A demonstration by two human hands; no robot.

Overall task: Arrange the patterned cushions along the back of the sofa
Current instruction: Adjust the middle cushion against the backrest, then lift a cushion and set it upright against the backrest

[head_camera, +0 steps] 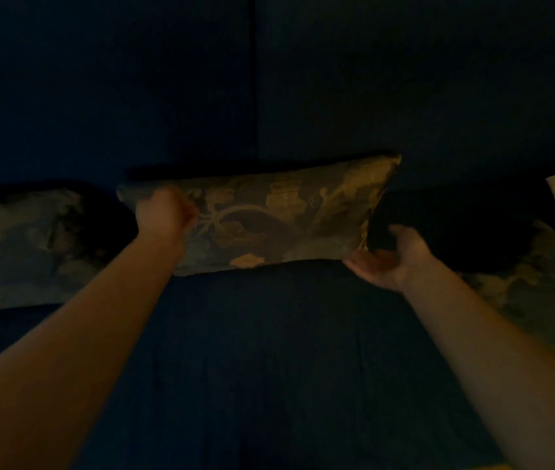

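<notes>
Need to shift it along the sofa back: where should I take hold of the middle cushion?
Grip the middle cushion by its two short ends, coming from the front. It lies long and low against the sofa back, with both ends within reach.

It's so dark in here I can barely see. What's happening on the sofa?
A person is setting the middle cushion against the sofa back. The left hand is closed on its left end; the right hand holds its lower right corner. Two more patterned cushions already lie to either side, the left cushion and the right cushion.
</notes>
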